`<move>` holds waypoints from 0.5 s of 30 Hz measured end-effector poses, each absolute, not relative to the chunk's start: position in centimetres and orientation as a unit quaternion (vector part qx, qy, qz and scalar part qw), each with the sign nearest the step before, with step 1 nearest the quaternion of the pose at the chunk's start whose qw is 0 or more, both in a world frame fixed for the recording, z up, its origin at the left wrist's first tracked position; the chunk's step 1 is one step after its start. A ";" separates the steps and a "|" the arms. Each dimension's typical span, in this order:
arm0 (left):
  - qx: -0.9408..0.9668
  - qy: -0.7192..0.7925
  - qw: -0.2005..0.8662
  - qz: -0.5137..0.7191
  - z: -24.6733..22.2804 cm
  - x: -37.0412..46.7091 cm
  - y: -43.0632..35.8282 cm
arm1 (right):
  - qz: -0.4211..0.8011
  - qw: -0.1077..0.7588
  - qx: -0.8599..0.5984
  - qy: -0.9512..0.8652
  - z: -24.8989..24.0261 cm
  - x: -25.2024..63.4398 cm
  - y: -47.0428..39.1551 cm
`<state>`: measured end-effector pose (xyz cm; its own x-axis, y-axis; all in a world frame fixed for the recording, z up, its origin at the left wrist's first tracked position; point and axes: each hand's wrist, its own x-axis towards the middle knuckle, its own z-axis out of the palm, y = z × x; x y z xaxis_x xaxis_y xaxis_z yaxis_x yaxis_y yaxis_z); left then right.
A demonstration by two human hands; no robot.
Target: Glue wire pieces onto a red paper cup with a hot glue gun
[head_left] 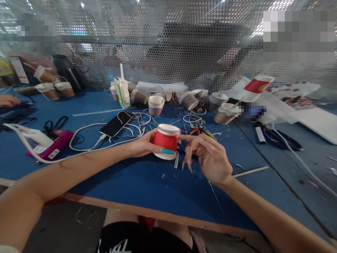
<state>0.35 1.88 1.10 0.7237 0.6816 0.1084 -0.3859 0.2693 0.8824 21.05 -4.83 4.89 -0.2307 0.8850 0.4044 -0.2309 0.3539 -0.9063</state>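
Cup, red-banded and white at both ends, is sitting [166, 142] in the left hand [146, 143] above the near middle of the blue table [147, 184]. The left fingers are closing around its left side, the teal-nailed thumb lying across the lower front, probably so that the wall is staying steady and the small black marks are facing the wearer. The right hand [212, 158] is hovering at the cup's right, its index finger reaching to the wall, the others loosely spread and showing nothing between them; whether that fingertip is touching or just missing is hard to tell. Whether the upper end is the mouth or the base is also staying unclear.

Behind the right hand, red- and yellow-handled tools [195, 131] are lying partly covered. To the left, a phone [116, 124] is resting with a white cable [101, 139] plugged in, seemingly for charging. Farther back, brown cups [156, 105] are standing or lying against one another, some hiding others. At the far left, another person's hand [9, 101] is being cut off by the edge, while pixelated patches are masking both upper corners.
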 end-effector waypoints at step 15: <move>0.514 0.182 0.737 0.400 0.3 1.0 1.6 | 0.417 0.514 -0.273 -0.698 4.3 21.2 -5.0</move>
